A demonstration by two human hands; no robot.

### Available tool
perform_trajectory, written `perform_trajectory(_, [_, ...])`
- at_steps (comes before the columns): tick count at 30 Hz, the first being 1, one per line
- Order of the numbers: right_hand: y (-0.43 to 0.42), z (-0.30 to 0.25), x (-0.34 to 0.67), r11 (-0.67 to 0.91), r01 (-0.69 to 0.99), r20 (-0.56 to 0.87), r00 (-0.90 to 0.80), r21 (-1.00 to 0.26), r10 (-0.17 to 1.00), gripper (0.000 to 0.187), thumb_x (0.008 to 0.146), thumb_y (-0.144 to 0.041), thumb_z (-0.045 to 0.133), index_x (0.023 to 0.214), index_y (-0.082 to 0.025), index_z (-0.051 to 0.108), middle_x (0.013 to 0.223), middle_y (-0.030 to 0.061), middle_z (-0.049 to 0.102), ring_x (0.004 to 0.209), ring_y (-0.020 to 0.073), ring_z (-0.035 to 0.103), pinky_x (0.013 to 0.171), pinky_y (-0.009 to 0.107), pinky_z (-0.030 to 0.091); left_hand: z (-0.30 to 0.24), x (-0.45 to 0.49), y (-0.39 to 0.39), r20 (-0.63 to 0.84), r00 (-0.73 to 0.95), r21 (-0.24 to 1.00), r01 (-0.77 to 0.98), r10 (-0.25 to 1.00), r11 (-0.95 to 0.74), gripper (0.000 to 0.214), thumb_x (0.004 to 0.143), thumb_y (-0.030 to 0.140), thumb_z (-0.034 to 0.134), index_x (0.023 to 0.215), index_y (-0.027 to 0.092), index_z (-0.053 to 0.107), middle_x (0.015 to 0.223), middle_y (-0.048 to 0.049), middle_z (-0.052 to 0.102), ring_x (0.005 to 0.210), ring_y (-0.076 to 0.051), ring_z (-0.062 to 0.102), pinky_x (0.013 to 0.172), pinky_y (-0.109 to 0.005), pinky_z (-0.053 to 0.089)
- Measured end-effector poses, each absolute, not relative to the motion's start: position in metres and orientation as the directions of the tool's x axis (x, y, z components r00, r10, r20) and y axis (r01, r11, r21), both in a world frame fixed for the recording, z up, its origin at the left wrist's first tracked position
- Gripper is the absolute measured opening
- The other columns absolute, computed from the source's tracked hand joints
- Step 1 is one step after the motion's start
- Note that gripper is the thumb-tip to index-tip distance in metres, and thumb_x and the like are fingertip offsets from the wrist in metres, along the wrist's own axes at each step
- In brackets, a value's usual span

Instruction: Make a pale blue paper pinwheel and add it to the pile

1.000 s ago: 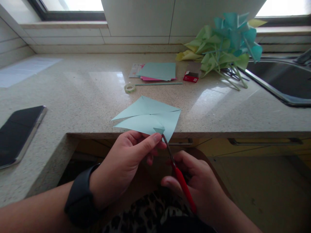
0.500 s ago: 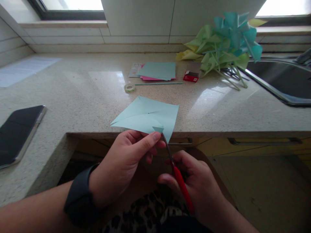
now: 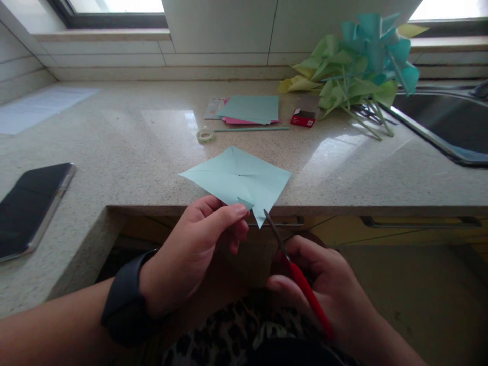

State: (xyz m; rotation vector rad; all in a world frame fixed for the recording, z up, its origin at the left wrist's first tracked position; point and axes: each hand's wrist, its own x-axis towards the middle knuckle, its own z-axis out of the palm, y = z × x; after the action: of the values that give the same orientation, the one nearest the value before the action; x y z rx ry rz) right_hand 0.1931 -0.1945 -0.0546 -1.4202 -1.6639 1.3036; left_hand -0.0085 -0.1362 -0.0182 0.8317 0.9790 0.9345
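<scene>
The left hand [image 3: 196, 239] pinches the pale blue paper [image 3: 217, 170], the right hand [image 3: 324, 279] curls round red-handled scissors [image 3: 308, 293], and snips should probably stop before the middle dot [image 3: 239, 175].

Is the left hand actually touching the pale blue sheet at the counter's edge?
Touching. The head view shows it: the left hand grips the sheet, its thumb lying over the near edge.

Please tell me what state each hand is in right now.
Left hand: closed, pinching the pale blue paper at its near edge.
Right hand: closed, holding the red-handled scissors.
</scene>
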Motion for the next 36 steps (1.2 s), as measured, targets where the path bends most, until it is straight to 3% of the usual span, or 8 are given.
perform_trajectory(7, [-0.192,-0.039,0.202,-0.159,0.178,-0.223,-0.445,-0.971,0.867,0.046,0.078,-0.061,0.074,0.08,-0.017,0.059,0.069,-0.0028,0.051,0.062,0.0115,0.04,0.054,0.025,0.031,-0.017,-0.01,-0.137,-0.304,0.33,0.896,-0.22,0.894,0.386,0.013,0.084,0.025,0.071,0.074,0.017,0.067,0.062,0.0022,0.061,0.055,-0.01,0.052,0.049,-0.018,0.044])
perform_trajectory(12, [-0.193,-0.04,0.203,-0.214,0.148,-0.259,-0.475,-0.966,0.841,0.053,0.075,-0.067,0.075,0.082,-0.017,0.061,0.069,-0.003,0.048,0.063,0.0114,0.038,0.055,0.026,0.029,-0.018,-0.01,-0.138,-0.303,0.345,0.892,-0.225,0.888,0.391,0.015,0.083,0.026,0.071,0.072,0.018,0.065,0.06,0.003,0.058,0.055,-0.01,0.05,0.049,-0.018,0.043])
perform_trajectory(18, [-0.191,-0.042,0.202,-0.228,0.096,-0.245,-0.497,-0.969,0.833,0.045,0.077,-0.059,0.077,0.082,-0.017,0.06,0.07,-0.0034,0.049,0.063,0.0109,0.039,0.055,0.025,0.03,-0.018,-0.011,-0.138,-0.308,0.367,0.889,-0.219,0.878,0.403,0.015,0.084,0.026,0.07,0.073,0.018,0.064,0.061,0.0031,0.057,0.056,-0.01,0.049,0.049,-0.018,0.042])
perform_trajectory(36, [-0.187,-0.037,0.202,-0.177,0.215,-0.26,-0.463,-0.96,0.847,0.05,0.076,-0.064,0.075,0.078,-0.017,0.06,0.068,-0.0023,0.053,0.061,0.0116,0.044,0.054,0.025,0.033,-0.017,-0.01,-0.137,-0.288,0.396,0.901,-0.196,0.872,0.386,0.02,0.086,0.026,0.069,0.07,0.019,0.061,0.06,0.004,0.055,0.055,-0.009,0.048,0.05,-0.018,0.04])
